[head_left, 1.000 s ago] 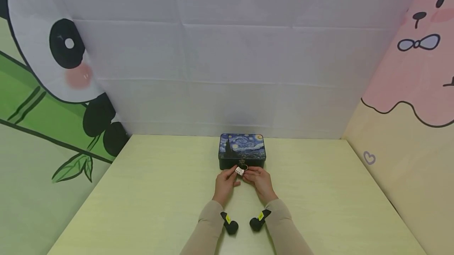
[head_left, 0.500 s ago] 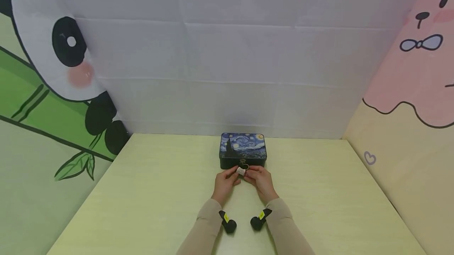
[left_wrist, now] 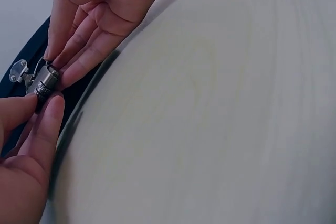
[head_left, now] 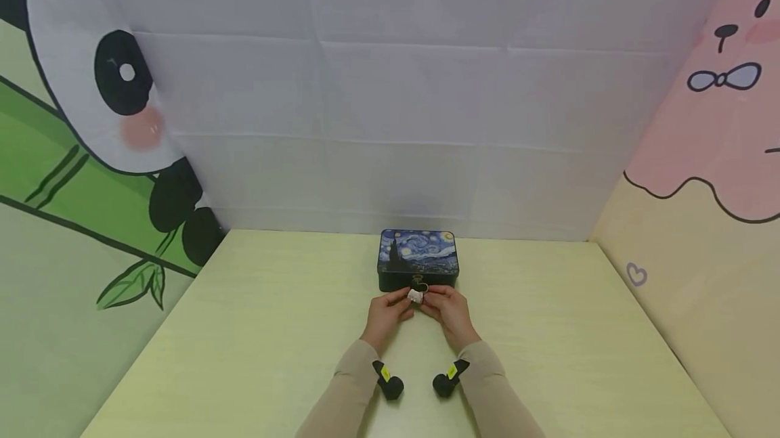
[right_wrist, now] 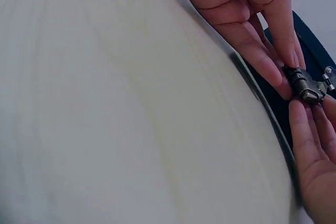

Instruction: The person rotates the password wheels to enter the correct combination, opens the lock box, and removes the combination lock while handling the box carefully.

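A tin box (head_left: 418, 252) with a starry-night painting on its lid stands at the far middle of the table. On its front a metal clasp (right_wrist: 330, 78) carries a small combination padlock (left_wrist: 44, 81), pale and shiny in the head view (head_left: 415, 296). My left hand (head_left: 382, 319) pinches the padlock's dial end between thumb and fingers. From the other side, my right hand (head_left: 453, 316) holds the opposite end and the shackle area. Both hands meet just in front of the box. Fingers cover part of the padlock, and its digits are too small to read.
The box stands on a pale yellow table (head_left: 274, 330), close to a white cloth backdrop (head_left: 390, 99). Cartoon-printed panels flank the table on both sides. A small black camera (head_left: 392, 388) sits on the left wrist and another camera (head_left: 444, 385) on the right.
The padlock has tilted slightly between my fingers. My wrists have spread a little apart while the fingertips stay at the lock. The box stays in place; the whole head view shifts slightly.
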`<state>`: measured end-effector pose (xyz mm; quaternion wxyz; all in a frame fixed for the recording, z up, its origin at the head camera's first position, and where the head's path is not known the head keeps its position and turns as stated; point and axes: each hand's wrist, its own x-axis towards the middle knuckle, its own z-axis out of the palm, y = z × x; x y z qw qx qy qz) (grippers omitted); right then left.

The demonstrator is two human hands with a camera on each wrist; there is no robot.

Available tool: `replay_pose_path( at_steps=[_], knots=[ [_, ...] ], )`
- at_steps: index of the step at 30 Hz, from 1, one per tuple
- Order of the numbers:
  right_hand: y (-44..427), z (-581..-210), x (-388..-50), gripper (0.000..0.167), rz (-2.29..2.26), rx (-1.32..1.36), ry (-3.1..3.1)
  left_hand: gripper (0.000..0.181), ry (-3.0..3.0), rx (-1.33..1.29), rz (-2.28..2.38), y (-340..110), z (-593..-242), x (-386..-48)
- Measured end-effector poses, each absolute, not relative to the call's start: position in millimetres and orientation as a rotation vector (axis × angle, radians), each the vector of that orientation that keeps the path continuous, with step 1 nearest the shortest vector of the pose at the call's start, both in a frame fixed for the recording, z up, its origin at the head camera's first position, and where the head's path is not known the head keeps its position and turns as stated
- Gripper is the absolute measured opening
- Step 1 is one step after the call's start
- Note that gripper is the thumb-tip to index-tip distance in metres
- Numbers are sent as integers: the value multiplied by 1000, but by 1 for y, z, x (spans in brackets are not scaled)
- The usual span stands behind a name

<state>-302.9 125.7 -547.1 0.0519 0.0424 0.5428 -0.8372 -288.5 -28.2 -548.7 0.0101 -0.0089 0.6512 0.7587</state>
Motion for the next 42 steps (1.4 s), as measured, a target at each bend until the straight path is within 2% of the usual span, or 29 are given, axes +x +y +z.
replay_pose_path(
  at_steps=[12,25,34,42],
  knots=[
    [133,-541,-299,27,-2509,102,1718,36,2014,-4,2330,-28,-549,-290],
    [145,-529,-289,14,-2566,69,1651,37,2002,80,2308,-20,-529,-278],
    [153,-512,-277,22,-2533,43,1712,37,1899,106,2357,-15,-518,-272],
    [164,-504,-271,22,-2500,21,1734,36,1886,135,2336,-10,-508,-266]
  ],
)
